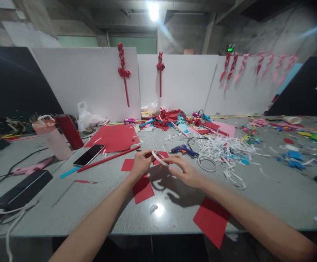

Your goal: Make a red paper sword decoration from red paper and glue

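Above the middle of the grey table, my left hand (142,162) pinches one end of a narrow white strip (158,159) bent into a curve. My right hand (184,170) holds the strip's other end between thumb and fingers. Beneath my left hand and forearm lies a red paper square (143,189). More red paper shows behind the strip. Another red square (212,221) lies near the front edge, below my right forearm. Just behind my right hand rests a blue glue gun (184,149), and right of it a white ring-shaped coil (207,163).
On the left are a phone (89,155), a red bottle (69,131), a pink bottle (52,140), a black power strip (22,189) and cables. White paper shreds (221,149) are heaped at the right. White panels (87,83) stand behind the table.
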Available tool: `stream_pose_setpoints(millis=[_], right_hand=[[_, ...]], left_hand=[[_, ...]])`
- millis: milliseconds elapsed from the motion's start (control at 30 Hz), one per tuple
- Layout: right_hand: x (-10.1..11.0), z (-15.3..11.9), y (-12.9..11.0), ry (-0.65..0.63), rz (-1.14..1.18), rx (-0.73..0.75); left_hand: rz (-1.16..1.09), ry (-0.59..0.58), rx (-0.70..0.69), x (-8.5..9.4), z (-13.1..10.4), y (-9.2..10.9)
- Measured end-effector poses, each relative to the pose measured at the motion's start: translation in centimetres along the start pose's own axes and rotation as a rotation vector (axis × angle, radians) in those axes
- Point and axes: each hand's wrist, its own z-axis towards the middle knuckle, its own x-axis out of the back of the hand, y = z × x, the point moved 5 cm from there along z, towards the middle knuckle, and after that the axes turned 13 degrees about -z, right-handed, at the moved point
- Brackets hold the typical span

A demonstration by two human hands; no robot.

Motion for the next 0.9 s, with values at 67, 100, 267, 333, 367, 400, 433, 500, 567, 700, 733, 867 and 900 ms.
stream_pose_setpoints(millis=[67, 100, 267, 333, 367, 400, 433, 500, 567, 700, 733, 867, 900], right_hand=[[0.0, 0.3, 0.5, 0.01, -0.046, -0.018], [-0.1, 0.4, 0.7, 0.006, -0.056, -0.016], [0.3, 0.5, 1.0, 0.117, -0.041, -0.087], [0.9, 0.3, 1.0, 0.216, -0.03, -0.145], [1.1, 0.1, 1.0, 0.257, -0.024, -0.171], [1.3, 0.0, 1.0, 0.287, -0.019, -0.197], [1.4, -0.1, 1.0, 0.306, -0.016, -0.225], [1.3, -0.2, 1.1, 0.312, -0.013, -0.279], [1.0, -0.1, 1.3, 0.292, -0.025, -0.313], [0.1, 0.4, 1.3, 0.221, -0.083, -0.283], [-0.1, 0.5, 1.2, 0.198, -0.087, -0.264], [-0.6, 0.6, 0.9, 0.113, -0.089, -0.229], [-0.6, 0.5, 0.9, 0.102, -0.097, -0.23]], left_hand=[[0.0, -0.014, 0.006, 0.0, 0.1, 0.0], [-0.002, -0.031, 0.014, -0.1, 0.1, -0.1], [0.065, -0.093, -0.039, -0.9, -0.1, -0.4], [0.129, -0.077, -0.081, -0.8, -0.1, -0.5], [0.15, -0.066, -0.087, -0.7, -0.1, -0.5], [0.162, -0.051, -0.083, -0.6, -0.1, -0.6], [0.167, -0.038, -0.074, -0.4, -0.1, -0.6], [0.174, -0.005, -0.061, -0.1, -0.1, -0.6], [0.189, 0.029, -0.067, 0.1, -0.1, -0.5], [0.215, 0.026, -0.17, -0.2, -0.5, 0.6], [0.228, 0.008, -0.214, -0.4, -0.6, 1.1], [0.255, -0.036, -0.35, -1.2, -1.2, 2.3], [0.25, -0.034, -0.357, -1.3, -1.3, 2.4]])
